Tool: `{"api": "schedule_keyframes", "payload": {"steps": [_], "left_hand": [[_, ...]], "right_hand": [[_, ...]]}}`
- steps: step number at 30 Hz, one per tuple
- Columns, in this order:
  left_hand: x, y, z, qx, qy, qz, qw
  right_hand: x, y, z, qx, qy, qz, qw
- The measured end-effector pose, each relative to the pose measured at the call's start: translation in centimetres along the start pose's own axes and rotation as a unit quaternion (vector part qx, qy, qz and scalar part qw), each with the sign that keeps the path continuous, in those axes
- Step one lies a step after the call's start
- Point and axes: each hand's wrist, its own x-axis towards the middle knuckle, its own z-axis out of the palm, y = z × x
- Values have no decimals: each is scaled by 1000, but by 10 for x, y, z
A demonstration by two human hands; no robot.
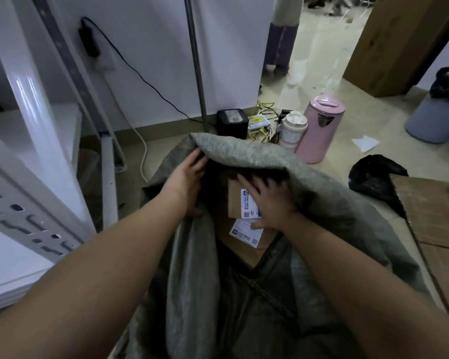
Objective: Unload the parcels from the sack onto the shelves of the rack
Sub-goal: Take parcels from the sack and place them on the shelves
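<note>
Sack [270,161] hides fingers [200,159] (left).

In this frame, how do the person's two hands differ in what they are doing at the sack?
The left hand grips the sack fabric at its left edge, holding the mouth open; the right hand reaches inside and holds a labelled cardboard parcel. The left hand sits at the rim; the right hand is partly under the sack's raised flap. Both are bare and at the sack's opening.

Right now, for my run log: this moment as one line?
phase: unloading | left hand: holds sack open | right hand: on cardboard parcel inside sack
</note>
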Motion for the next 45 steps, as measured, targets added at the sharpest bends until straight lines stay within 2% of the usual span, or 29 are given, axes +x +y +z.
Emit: {"api": "schedule_keyframes", "payload": {"steps": [2, 4, 6, 8, 12, 16, 18, 21, 24, 26, 28, 29, 30, 31, 32, 34, 35, 36, 37, 41, 44, 45], "left_hand": [[0, 0, -4, -25, -3, 10, 1000], [1, 6, -4, 11, -6, 35, 999], [2, 11, 1, 73, -9, 49, 996], [2, 12, 9, 105, -5, 39, 994], [0, 25, 22, 97, 23, 8, 995], [-7, 28, 27, 15, 85, -3, 996], [-11, 22, 25, -24, 106, -21, 994], [-9, 17, 17, -75, 118, -30, 990], [-7, 13, 6, -147, 173, 2, 974], [-11, 12, -1, -194, 210, 23, 958], [-22, 16, -5, -294, 206, 11, 933], [-29, 21, -5, -392, 196, -19, 899], [-36, 27, -4, -515, 181, -68, 835], [-43, 33, -5, -641, 156, -123, 741], [-52, 38, -5, -757, 120, -169, 620], [-72, 45, -9, -930, 31, -205, 304], [-85, 48, -11, -963, -23, -201, 176], [-95, 49, -13, -975, -63, -184, 107], [-104, 51, -11, -979, -82, -162, 90], [-135, 53, 4, -982, -97, -107, 120], [-156, 50, 14, -980, -134, -82, 123], [-160, 52, 18, -977, -143, -79, 134]], "right_hand": [[6, -14, 6, -64, 30, 12, 997], [9, -22, 4, -96, 83, 40, 991], [10, -14, 6, -82, 62, 45, 994], [11, 5, 6, -4, -16, 2, 1000], [4, 60, -3, 106, -62, -65, 990], [-9, 91, 11, 260, -87, -89, 957], [-22, 90, 9, 285, -72, -136, 946], [-47, 75, -17, 201, -21, -227, 953], [-71, 53, -45, 97, 51, -267, 958], [-82, 43, -55, 103, 66, -265, 957], [-92, 34, -59, 153, 69, -236, 957], [-97, 29, -60, 184, 73, -216, 956], [-100, 24, -60, 215, 75, -194, 954], [-103, 19, -60, 241, 78, -175, 951], [-105, 12, -61, 263, 82, -162, 948], [-108, 2, -64, 286, 84, -160, 941], [-108, -5, -66, 285, 81, -169, 940], [-108, -8, -69, 275, 76, -181, 941], [-108, -14, -72, 263, 72, -198, 942], [-99, -38, -85, 231, 51, -267, 934], [-90, -56, -94, 203, 40, -313, 927], [-86, -62, -96, 193, 37, -326, 925]]}}
